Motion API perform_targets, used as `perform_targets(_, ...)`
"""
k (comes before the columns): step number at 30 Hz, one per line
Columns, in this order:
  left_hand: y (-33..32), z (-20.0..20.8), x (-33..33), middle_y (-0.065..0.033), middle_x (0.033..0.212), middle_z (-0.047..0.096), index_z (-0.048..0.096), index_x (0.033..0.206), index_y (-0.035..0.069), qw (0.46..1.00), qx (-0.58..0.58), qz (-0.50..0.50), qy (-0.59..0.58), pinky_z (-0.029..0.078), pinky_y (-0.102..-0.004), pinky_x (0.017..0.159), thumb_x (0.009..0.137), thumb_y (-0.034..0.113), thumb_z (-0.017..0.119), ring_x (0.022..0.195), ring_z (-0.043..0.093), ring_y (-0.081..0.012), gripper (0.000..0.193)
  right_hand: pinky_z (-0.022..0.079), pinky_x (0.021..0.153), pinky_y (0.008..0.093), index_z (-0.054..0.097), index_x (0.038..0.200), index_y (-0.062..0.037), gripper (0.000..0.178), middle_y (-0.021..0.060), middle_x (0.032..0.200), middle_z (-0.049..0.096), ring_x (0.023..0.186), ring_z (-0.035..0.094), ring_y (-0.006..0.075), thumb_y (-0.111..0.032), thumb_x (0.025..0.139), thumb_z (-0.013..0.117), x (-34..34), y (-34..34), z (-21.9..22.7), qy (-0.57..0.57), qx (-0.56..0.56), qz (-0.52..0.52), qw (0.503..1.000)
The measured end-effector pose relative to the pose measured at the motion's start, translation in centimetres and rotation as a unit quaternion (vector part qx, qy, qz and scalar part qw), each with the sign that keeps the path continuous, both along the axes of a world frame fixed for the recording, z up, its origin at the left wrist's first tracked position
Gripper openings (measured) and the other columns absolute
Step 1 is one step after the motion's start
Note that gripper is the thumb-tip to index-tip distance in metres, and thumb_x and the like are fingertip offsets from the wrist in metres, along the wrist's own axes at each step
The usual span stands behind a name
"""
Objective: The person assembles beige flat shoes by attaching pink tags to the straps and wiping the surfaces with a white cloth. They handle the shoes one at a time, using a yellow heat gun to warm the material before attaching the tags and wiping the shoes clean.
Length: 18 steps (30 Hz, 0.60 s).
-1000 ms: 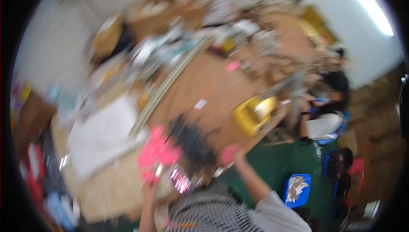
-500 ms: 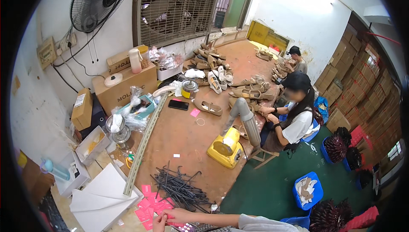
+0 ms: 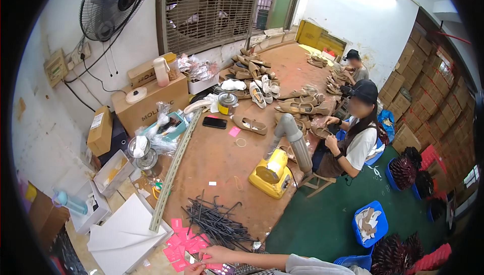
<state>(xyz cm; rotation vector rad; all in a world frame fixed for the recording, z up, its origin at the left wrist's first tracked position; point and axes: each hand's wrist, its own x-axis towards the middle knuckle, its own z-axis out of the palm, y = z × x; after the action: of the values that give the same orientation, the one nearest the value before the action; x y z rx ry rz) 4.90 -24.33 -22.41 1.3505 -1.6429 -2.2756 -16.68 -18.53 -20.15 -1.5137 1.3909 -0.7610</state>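
Versus one second ago: frame is sharp now, and the hands, which were well apart over the table (image 3: 222,159), are together at the lower edge. Versus half a second ago: hands nearly the same, sitting slightly lower and farther right in view; pink cards (image 3: 174,252) and the pile of black rods (image 3: 214,222) look unchanged. The seated co-worker (image 3: 360,133) now has a tan shoe (image 3: 319,131) visible between both hands.

Right hand (image 3: 217,255): forearm comes in low from the right, nearly level, gray sleeve (image 3: 315,265) behind; fingers point left, thumb and fingertips drawn together. A pink piece (image 3: 214,266) shows just under it; can't tell if it is pinched.

Left hand (image 3: 194,269): cut by the lower edge, just beside the right fingertips; grip can't be told. Cards lie scattered just above the hands, left of the rods.
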Motion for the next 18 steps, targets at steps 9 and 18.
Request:
perform_targets(9,-3.8,-5.3,2.4,-0.0032,0.068,0.067,0.074,0.091,0.000,0.991,-0.125,0.022,-0.035,0.045,-0.0236,0.046,0.088,0.013,0.070,0.051,0.056,-0.0083,0.014,0.052,0.070,0.0415,0.056,0.126,-0.0157,0.039,0.0133,0.084,0.067,0.077,0.067,0.0319,-0.031,0.091,0.063,-0.7,0.8,-1.6,0.068,0.008,-0.096,0.993)
perform_targets(18,-10.5,-8.5,2.2,-0.0065,0.069,0.070,0.071,0.081,0.000,0.957,-0.232,0.168,-0.042,0.049,-0.0261,0.056,0.085,0.017,0.070,0.058,0.062,-0.0100,0.018,0.053,0.071,0.0417,0.058,0.127,-0.0159,0.038,0.0137,0.089,0.071,0.079,0.068,0.0329,-0.033,0.094,0.059,-3.7,4.5,-2.2,0.108,0.063,-0.067,0.990)
